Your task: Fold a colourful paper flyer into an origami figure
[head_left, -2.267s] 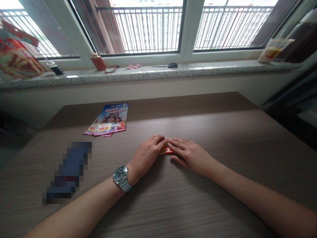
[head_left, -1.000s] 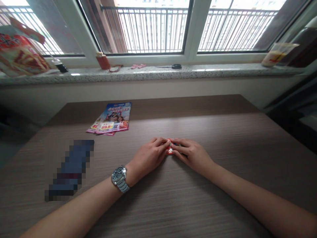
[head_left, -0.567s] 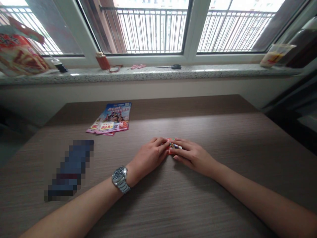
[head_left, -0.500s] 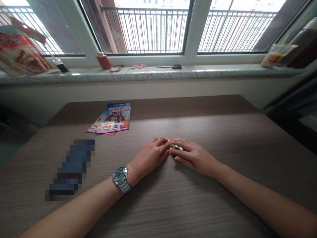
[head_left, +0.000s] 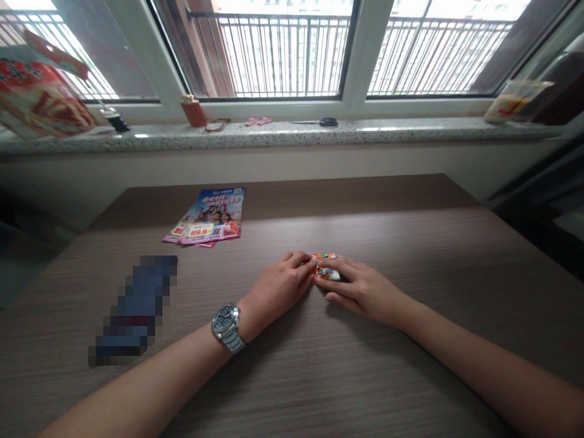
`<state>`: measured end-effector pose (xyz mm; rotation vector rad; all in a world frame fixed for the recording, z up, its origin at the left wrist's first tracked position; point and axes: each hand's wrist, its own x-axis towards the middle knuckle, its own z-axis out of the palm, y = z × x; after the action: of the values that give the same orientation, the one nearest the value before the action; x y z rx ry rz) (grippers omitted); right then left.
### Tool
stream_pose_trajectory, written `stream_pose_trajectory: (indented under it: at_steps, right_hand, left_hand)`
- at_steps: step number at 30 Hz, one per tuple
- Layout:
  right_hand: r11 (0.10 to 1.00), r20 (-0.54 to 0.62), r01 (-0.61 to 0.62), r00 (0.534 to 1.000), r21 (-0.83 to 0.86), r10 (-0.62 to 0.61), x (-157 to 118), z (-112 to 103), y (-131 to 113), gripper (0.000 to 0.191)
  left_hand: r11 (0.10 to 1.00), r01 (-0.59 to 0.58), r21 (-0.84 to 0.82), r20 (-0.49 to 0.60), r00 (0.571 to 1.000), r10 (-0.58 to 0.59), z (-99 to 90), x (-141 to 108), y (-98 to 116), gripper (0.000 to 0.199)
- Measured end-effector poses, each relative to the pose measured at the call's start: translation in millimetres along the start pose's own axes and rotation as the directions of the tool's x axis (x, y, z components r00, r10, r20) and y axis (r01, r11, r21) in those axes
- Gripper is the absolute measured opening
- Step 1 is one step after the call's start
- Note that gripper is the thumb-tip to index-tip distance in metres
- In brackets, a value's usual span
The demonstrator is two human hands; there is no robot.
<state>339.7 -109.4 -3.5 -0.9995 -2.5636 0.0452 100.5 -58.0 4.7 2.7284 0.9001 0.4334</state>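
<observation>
A small, colourful red and white piece [head_left: 329,274], perhaps paper or a packet, lies on the brown table [head_left: 292,377] between my hands. My left hand [head_left: 280,283], with a metal watch [head_left: 227,322] at the wrist, has its fingers pressed together on the piece's left edge. From the right, my right hand [head_left: 360,286] rests its fingertips over the piece, its fingers a little apart. Parts of the piece are hidden under the fingers of both hands.
Printed flyers [head_left: 212,216] lie at the back left, with a blurred-out dark blue object [head_left: 137,310] nearer. Along the windowsill [head_left: 292,137] are a red bottle [head_left: 194,112], scissors [head_left: 326,122], a large food bag [head_left: 43,94] and a plastic cup [head_left: 513,103].
The view has shifted slightly. The fingers of my right hand have moved a little on the piece, and more of its printed surface shows between my hands.
</observation>
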Motion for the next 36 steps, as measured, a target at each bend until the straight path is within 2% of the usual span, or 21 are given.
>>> stream_pose_trajectory:
  at_steps: [8, 18, 23, 27, 29, 36]
  right_hand:
    - [1.0, 0.034, 0.007, 0.999, -0.003, -0.007, -6.3, -1.1, 7.1, 0.037]
    - [0.994, 0.092, -0.023, 0.995, -0.103, 0.032, -42.8, -20.6, 20.1, 0.039]
    - [0.998, 0.069, -0.055, 0.996, -0.044, 0.058, -32.2, -25.9, 16.1, 0.032]
    - [0.978, 0.004, -0.19, 0.982, 0.084, 0.19, -16.8, -23.4, 11.3, 0.032]
    - [0.956, -0.029, -0.258, 0.964, 0.141, 0.265, -7.7, -18.3, 7.7, 0.038]
    - [0.936, -0.004, -0.319, 0.947, 0.148, 0.323, 12.7, 11.4, 0.5, 0.047]
  left_hand:
    - [1.0, -0.003, 0.004, -0.002, 1.0, 0.003, -1.4, 0.6, 0.4, 0.033]
    - [1.0, -0.01, 0.021, -0.005, 1.0, 0.01, -1.6, 1.4, 0.0, 0.034]
    - [1.0, -0.007, 0.017, -0.01, 1.0, 0.007, -1.2, 0.8, 0.2, 0.034]
    - [1.0, 0.001, 0.007, -0.003, 1.0, -0.001, -2.0, 0.5, 0.7, 0.033]
    - [1.0, 0.002, -0.002, -0.003, 1.0, -0.002, -2.2, 0.4, 0.5, 0.032]
    - [0.999, -0.012, -0.045, -0.057, 0.998, 0.009, 1.6, 0.8, -2.4, 0.032]
